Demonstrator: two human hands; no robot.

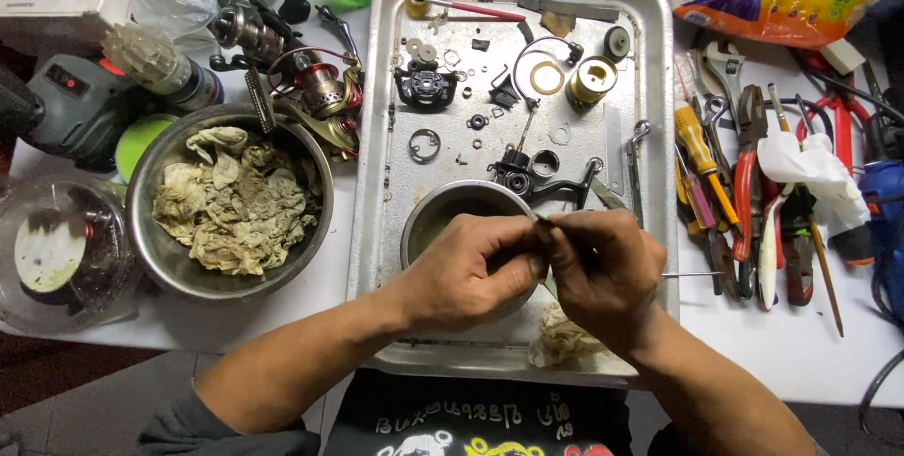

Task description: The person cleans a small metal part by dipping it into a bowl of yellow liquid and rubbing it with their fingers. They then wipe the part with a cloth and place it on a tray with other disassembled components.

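Head camera, looking steeply down, close over tray (377,136)

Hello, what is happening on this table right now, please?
A person is working on a taken-apart fishing reel. Both hands meet over a small steel bowl on a metal tray: the left hand and the right hand pinch a small thin part between the fingertips. Loose reel parts lie on the tray. A bowl of dirty rags stands left, hand tools right.

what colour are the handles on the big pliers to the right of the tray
Red. The pliers lie among the tools right of the metal tray, clearest in the head view.
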